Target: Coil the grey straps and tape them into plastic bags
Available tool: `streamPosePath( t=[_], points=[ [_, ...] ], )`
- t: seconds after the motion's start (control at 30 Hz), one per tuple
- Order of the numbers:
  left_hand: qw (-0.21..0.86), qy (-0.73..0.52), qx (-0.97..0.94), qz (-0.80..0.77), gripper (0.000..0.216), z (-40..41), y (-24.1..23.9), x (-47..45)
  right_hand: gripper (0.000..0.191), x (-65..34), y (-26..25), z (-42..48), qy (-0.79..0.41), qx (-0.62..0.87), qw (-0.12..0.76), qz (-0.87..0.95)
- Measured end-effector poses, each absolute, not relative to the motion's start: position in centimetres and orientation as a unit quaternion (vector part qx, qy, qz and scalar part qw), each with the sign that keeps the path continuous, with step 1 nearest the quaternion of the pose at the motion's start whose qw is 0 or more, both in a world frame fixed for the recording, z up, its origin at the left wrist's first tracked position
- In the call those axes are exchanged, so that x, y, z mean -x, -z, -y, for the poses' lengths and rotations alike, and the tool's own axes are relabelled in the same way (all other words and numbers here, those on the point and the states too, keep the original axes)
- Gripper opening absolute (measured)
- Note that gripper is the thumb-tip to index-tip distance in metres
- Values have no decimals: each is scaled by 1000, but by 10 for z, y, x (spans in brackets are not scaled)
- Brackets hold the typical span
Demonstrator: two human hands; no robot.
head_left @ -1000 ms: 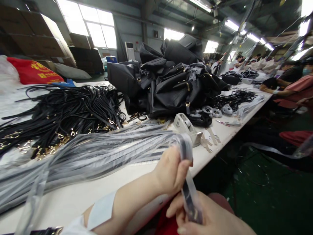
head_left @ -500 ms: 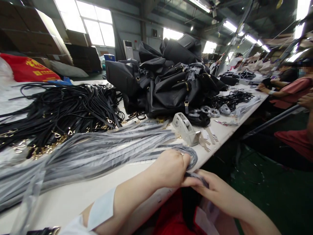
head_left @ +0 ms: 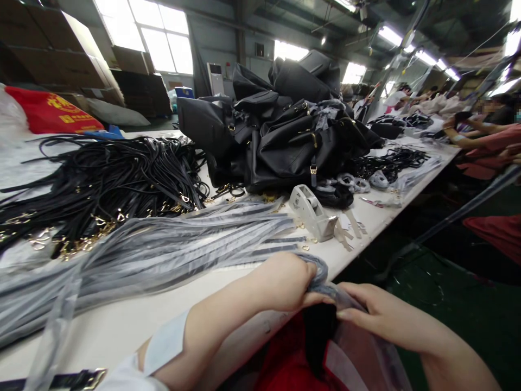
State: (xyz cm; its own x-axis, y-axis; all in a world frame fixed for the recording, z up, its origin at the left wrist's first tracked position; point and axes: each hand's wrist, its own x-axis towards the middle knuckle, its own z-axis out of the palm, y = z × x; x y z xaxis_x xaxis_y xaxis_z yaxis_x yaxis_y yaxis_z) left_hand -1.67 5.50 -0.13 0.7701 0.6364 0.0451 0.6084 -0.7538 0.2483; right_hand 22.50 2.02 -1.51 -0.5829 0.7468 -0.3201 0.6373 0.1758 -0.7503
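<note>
The red bag (head_left: 38,113) bears yellow characters (head_left: 76,118); no text is legible.

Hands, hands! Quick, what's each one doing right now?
Left hand: closed, holding the coiled, plastic-wrapped strap.
Right hand: thumb and fingers closed on the clear plastic beside the coil.

This is a factory workshop: black bags (head_left: 285,141) pile up beside heaped straps (head_left: 126,174) with metal clips (head_left: 118,216) and a tape dispenser (head_left: 309,212) on a long white table (head_left: 93,331). Stacked cartons (head_left: 52,62), rows of tube lights (head_left: 389,36) overhead and several workers (head_left: 494,144) along the right surround it.
</note>
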Motion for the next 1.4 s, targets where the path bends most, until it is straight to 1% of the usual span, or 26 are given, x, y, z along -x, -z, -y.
streamPosePath(
  t=[0.17,0.27,0.4,0.5,0.57,0.63,0.67,0.77,0.93,1.0,1.07,1.13,1.23,1.3,1.4],
  points=[
    [114,40,-925,-360,62,-56,2,14,20,-226,28,-28,-367,527,59,765],
    [122,63,-925,-355,65,-54,0,13,21,-222,31,-25,-336,527,69,777],
    [126,43,-930,-343,59,-54,-4,16,19,-218,24,-19,-352,500,70,788],
    [138,20,-932,-333,62,-54,-4,17,29,-222,16,-18,-321,513,91,791],
    [158,-4,-931,-329,63,-54,-3,16,29,-223,14,-17,-306,505,123,798],
    [184,-37,-920,-343,60,-54,-3,16,44,-220,13,-15,-321,496,119,798],
    [200,-57,-911,-356,59,-54,-4,17,45,-218,13,-13,-335,497,106,794],
    [290,-87,-880,-365,57,-56,-9,21,24,-216,10,-10,-380,500,87,773],
    [563,-46,-762,-317,61,-62,-14,30,34,-235,-9,-18,-389,493,101,772],
    [663,-58,-700,-260,63,-64,-12,33,35,-239,-13,-22,-403,468,108,779],
    [739,-82,-638,-200,66,-64,-8,34,38,-238,-12,-25,-431,441,135,776],
    [789,-119,-579,-165,69,-64,-4,35,48,-232,-4,-25,-461,436,177,753],
    [830,-192,-506,-137,66,-63,4,29,64,-215,19,-22,-491,463,266,688],
    [850,-242,-448,-132,59,-59,8,19,67,-198,38,-16,-504,476,327,642],
    [873,-291,-361,-153,50,-50,14,2,66,-172,58,-7,-470,524,410,579]
  ],
)
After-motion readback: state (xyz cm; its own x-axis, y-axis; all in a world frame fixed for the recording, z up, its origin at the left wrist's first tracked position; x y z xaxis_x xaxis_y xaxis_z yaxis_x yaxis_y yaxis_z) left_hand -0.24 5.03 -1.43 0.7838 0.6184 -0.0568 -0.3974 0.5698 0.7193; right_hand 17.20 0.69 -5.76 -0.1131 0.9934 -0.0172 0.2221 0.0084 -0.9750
